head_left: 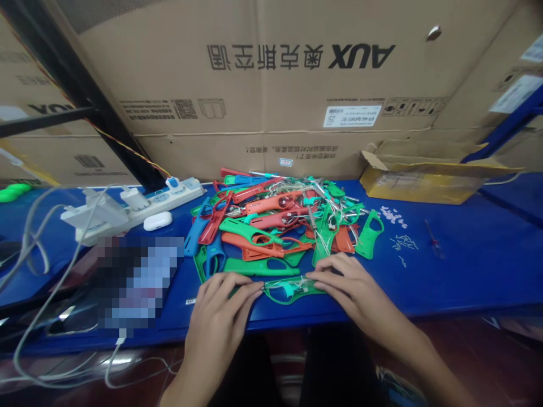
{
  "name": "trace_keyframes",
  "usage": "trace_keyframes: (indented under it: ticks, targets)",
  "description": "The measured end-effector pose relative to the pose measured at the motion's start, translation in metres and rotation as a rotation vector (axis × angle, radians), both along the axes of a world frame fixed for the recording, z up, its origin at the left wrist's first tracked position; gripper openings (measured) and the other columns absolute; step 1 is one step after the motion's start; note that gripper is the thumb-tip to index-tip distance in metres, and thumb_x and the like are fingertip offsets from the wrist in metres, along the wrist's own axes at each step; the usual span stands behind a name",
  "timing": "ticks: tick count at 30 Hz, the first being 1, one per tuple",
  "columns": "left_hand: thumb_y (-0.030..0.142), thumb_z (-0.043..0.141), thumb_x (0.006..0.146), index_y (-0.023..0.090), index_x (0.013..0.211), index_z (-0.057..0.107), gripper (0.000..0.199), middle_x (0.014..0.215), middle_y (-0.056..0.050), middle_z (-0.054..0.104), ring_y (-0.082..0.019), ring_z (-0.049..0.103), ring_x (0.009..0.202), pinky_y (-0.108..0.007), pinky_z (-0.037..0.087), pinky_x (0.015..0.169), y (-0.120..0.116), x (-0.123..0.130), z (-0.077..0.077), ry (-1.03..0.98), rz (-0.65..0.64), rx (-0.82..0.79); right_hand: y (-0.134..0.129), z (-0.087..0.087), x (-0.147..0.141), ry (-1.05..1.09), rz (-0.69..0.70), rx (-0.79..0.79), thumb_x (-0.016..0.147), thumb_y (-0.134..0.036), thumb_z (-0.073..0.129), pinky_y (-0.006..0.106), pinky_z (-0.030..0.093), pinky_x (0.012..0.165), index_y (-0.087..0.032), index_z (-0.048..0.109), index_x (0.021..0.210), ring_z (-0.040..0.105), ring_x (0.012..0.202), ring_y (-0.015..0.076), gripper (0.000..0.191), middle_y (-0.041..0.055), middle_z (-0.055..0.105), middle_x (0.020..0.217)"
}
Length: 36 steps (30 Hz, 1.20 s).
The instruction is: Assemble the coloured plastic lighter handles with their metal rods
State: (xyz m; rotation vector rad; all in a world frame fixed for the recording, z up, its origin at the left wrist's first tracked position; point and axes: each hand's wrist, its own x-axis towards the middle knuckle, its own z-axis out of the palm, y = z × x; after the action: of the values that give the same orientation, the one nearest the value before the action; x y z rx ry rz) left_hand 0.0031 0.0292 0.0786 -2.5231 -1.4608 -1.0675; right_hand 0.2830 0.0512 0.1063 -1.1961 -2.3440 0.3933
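Note:
At the front edge of the table lies an opened green utility lighter point(291, 291), with thin white wires and a turquoise trigger showing inside its half shell. My left hand point(224, 297) pinches its left end, thumb and fingertips together. The fingers of my right hand point(345, 282) close on its right end. Just beyond my hands is a heap of lighter parts: an orange lighter shell point(271, 203), a green lighter shell point(250, 233), blue ones, metal tubes and wires. A loose green shell point(369, 234) rests at the heap's right side.
A screwdriver point(433, 240), small pale pieces point(392, 216) and scattered screws or pins point(403, 244) lie to the right. Behind them stands an open cardboard box point(424, 181). A power strip point(161, 198), a white earphone case point(158, 221) and a charging phone or tablet point(144, 282) are left.

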Motion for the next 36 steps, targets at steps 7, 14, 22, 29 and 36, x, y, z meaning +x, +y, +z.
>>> trace_keyframes:
  ticks: [7,14,22,29,36]
  targets:
    - [0.017,0.060,0.100,0.026,0.110,0.071,0.017,0.098,-0.002,0.070,-0.020,0.058,0.094,-0.035,0.041,0.083,-0.0007,-0.0002,0.0017,0.005,-0.018,-0.015,0.0027,-0.0012,0.0034,0.007,0.012,0.011,0.104,-0.023,0.051,0.039,0.049,0.088,-0.028,0.073,0.117,0.061,0.101,0.0218,0.026,0.0058,0.068,0.111]
    - [0.016,0.060,0.100,0.023,0.109,0.071,0.016,0.097,-0.002,0.069,-0.020,0.057,0.093,-0.034,0.040,0.083,-0.0014,0.0016,0.0007,-0.008,-0.008,-0.021,0.0071,-0.0037,0.0095,0.007,0.090,0.018,0.105,-0.019,0.048,0.039,0.049,0.087,-0.027,0.071,0.120,0.058,0.101,0.0216,0.028,0.0078,0.065,0.112]
    - [0.017,0.061,0.100,0.024,0.110,0.071,0.016,0.097,-0.002,0.069,-0.020,0.058,0.093,-0.034,0.040,0.082,-0.0019,0.0008,0.0020,-0.006,-0.018,-0.023,0.0071,-0.0028,0.0074,0.002,0.105,0.085,0.105,-0.015,0.046,0.038,0.049,0.085,-0.025,0.070,0.121,0.056,0.099,0.0213,0.030,0.0087,0.063,0.111]
    - [0.016,0.061,0.100,0.024,0.109,0.071,0.016,0.098,-0.002,0.069,-0.020,0.057,0.094,-0.034,0.040,0.081,-0.0013,0.0019,0.0016,-0.009,-0.008,-0.029,0.0035,-0.0042,0.0079,-0.024,0.095,0.115,0.104,-0.012,0.046,0.038,0.049,0.085,-0.023,0.069,0.123,0.056,0.100,0.0217,0.031,0.0097,0.063,0.112]
    - [0.017,0.060,0.100,0.023,0.109,0.071,0.015,0.096,-0.002,0.068,-0.019,0.057,0.092,-0.033,0.040,0.081,-0.0013,0.0019,0.0020,-0.017,-0.025,-0.010,0.0016,-0.0074,0.0098,0.004,0.131,0.164,0.101,-0.005,0.047,0.038,0.050,0.088,-0.026,0.067,0.129,0.054,0.104,0.0211,0.040,0.0097,0.061,0.114]
